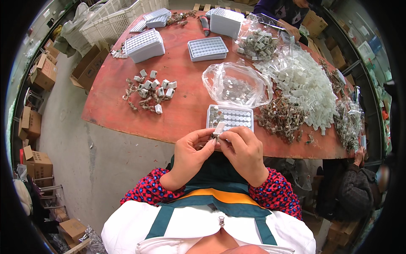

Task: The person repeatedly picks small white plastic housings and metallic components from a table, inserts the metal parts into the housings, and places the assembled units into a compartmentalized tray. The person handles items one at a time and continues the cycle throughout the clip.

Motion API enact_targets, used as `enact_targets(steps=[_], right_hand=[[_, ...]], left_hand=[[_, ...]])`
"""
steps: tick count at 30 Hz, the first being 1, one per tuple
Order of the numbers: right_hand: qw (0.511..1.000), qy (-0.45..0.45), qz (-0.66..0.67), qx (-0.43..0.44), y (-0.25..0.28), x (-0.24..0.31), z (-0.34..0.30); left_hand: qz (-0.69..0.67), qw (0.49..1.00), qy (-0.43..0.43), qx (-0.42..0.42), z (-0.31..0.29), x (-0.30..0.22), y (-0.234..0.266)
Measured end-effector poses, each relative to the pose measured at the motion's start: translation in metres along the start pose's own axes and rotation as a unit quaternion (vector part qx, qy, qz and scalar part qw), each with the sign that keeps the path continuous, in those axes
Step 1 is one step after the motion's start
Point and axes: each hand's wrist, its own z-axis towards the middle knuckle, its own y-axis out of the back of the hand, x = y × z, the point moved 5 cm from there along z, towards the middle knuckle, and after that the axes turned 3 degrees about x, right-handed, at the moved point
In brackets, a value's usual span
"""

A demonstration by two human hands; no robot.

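My left hand (191,153) and my right hand (244,151) meet just in front of the table's near edge. Between their pinched fingertips is a small white plastic casing (219,127), tilted upward. Something small and darker shows at its lower end, mostly hidden by the fingers. Right behind the hands, a white tray (209,115) carries rows of small round pieces, silvery at its left side. Beyond it lies an opened clear plastic bag (207,76) with small silvery discs inside.
A heap of translucent white casings (311,86) covers the table's right, beside brown wired parts (281,116). White units with brown cords (158,93) lie at left. White trays (146,46) stand farther back. Two other people (355,190) sit around the red table (114,97).
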Motion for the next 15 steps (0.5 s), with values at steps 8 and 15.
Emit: enact_targets(steps=[8, 15], right_hand=[[0.995, -0.036, 0.078, 0.043, -0.007, -0.009, -0.003], [0.948, -0.209, 0.238, 0.024, -0.007, -0.036, 0.006]], left_hand=[[0.014, 1.000, -0.020, 0.002, -0.002, 0.002, -0.001], [-0.011, 1.000, 0.014, -0.009, 0.006, 0.005, 0.002]])
